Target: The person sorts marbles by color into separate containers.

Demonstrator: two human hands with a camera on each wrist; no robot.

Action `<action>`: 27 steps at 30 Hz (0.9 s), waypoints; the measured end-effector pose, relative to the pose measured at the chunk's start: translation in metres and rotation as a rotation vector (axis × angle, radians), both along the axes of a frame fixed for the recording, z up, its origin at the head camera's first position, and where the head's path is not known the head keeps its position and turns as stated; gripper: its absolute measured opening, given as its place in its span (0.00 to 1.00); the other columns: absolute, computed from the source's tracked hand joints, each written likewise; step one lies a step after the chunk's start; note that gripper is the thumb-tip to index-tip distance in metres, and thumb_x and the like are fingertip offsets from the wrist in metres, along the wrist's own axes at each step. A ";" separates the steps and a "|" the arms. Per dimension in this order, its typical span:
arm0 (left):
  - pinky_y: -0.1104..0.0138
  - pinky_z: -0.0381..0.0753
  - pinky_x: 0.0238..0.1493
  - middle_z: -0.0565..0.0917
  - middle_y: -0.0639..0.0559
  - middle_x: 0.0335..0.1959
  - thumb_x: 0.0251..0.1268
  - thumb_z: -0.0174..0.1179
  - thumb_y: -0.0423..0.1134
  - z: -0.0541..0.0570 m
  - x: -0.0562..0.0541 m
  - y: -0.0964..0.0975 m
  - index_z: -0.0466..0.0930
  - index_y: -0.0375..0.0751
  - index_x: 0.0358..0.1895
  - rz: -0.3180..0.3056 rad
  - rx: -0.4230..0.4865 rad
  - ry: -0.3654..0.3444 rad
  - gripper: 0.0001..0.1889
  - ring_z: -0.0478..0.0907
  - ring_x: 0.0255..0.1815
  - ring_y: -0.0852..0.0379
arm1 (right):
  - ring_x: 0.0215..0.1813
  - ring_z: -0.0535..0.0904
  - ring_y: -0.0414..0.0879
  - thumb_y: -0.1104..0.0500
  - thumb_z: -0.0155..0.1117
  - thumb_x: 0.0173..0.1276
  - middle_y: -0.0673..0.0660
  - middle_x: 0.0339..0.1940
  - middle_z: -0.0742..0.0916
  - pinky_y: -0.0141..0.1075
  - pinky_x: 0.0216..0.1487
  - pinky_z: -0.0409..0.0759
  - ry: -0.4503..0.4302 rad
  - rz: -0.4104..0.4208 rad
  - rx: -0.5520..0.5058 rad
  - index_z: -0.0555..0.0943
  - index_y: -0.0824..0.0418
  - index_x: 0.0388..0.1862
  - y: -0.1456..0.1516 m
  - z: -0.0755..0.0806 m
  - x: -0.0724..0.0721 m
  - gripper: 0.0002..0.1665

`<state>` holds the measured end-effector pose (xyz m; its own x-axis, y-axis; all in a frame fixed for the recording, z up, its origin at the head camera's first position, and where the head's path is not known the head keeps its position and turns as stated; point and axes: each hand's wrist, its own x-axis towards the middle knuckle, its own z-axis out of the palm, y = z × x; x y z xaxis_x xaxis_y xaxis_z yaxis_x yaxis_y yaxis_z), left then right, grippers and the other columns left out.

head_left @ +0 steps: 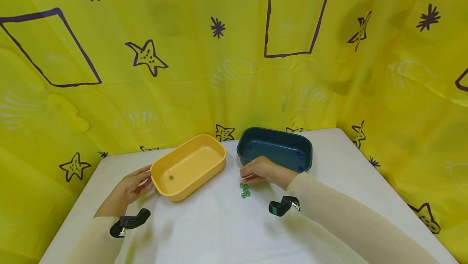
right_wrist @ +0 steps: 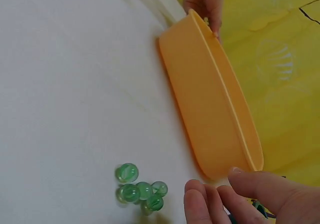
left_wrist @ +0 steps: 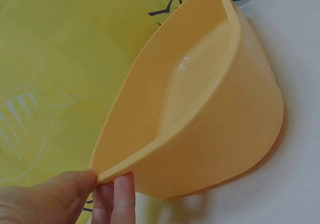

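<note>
While my left hand (head_left: 131,187) pinches the yellow tub (head_left: 201,180), my right hand (head_left: 260,169), thumb and fingers apart, hovers beside the green marbles (right_wrist: 144,190) on the counter (head_left: 208,231). Collecting step, I judge; next calls for a fingertip pinch.

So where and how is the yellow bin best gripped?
I'd take the yellow bin by the rim at its near-left end, coming from the left with the left hand. That end faces the hand, and the open top leaves a thin edge to pinch. Best kept level, since a marble lies inside and could roll.
</note>
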<state>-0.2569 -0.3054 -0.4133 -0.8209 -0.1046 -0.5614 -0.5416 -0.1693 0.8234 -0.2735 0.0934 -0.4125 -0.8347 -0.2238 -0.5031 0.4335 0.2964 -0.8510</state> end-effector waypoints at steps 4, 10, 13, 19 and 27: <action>0.70 0.86 0.43 0.77 0.56 0.34 0.72 0.56 0.34 -0.001 0.000 0.000 0.57 0.44 0.76 -0.001 0.008 0.002 0.32 0.81 0.31 0.61 | 0.29 0.83 0.42 0.66 0.66 0.66 0.60 0.34 0.89 0.31 0.38 0.87 0.064 0.022 0.043 0.84 0.73 0.49 0.007 -0.005 0.009 0.15; 0.70 0.86 0.44 0.79 0.56 0.33 0.72 0.57 0.34 -0.001 0.000 -0.001 0.67 0.46 0.70 0.003 0.026 0.008 0.25 0.81 0.32 0.61 | 0.24 0.82 0.40 0.69 0.68 0.61 0.58 0.26 0.88 0.31 0.32 0.87 0.153 0.007 0.031 0.83 0.76 0.48 0.014 -0.016 0.019 0.16; 0.69 0.86 0.45 0.79 0.55 0.33 0.72 0.57 0.33 -0.002 0.000 -0.002 0.75 0.48 0.60 0.007 0.031 0.012 0.17 0.81 0.32 0.61 | 0.23 0.82 0.40 0.70 0.69 0.59 0.57 0.23 0.87 0.32 0.31 0.87 0.191 -0.014 0.050 0.84 0.76 0.46 0.015 -0.023 0.021 0.16; 0.69 0.87 0.44 0.79 0.55 0.33 0.72 0.57 0.33 -0.004 0.000 -0.003 0.75 0.48 0.61 0.009 0.023 0.016 0.17 0.81 0.32 0.60 | 0.22 0.82 0.40 0.70 0.71 0.58 0.58 0.23 0.88 0.32 0.29 0.87 0.245 -0.051 0.119 0.86 0.74 0.42 0.010 -0.031 0.023 0.13; 0.69 0.87 0.43 0.79 0.56 0.32 0.72 0.57 0.34 -0.004 -0.001 -0.002 0.65 0.44 0.71 0.002 0.019 0.016 0.26 0.81 0.31 0.61 | 0.22 0.81 0.39 0.70 0.71 0.58 0.56 0.23 0.88 0.31 0.29 0.86 0.237 -0.056 0.119 0.87 0.73 0.39 0.006 -0.036 0.022 0.10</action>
<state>-0.2575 -0.3077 -0.4169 -0.8297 -0.0959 -0.5500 -0.5278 -0.1862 0.8287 -0.2520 0.0999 -0.4486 -0.9418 -0.1252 -0.3120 0.2446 0.3813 -0.8915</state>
